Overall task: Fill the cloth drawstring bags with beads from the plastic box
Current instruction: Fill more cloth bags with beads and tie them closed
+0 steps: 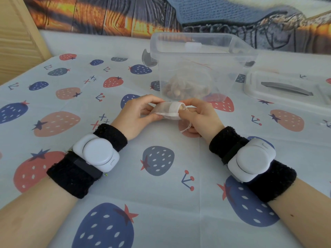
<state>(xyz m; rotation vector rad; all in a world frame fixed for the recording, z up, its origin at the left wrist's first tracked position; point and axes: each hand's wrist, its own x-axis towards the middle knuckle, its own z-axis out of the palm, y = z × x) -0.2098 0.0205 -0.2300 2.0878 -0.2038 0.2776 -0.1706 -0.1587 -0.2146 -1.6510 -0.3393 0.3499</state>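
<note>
Strawberry-print tablecloth (pixel 53 72), printed backdrop far. Left hand (pixel 136 113) pinches the closed end of a small cloth bag (pixel 168 110); bag lies sideways, long axis left-right, mouth toward right hand (pixel 198 115), whose fingers pinch the mouth and string. Plastic box (pixel 200 63) of beads (pixel 179 89) just beyond; lid (pixel 286 86) right.

The box lid (pixel 290 90) runs off the right edge, and cloudy plastic blurs the beads (pixel 180 89).
</note>
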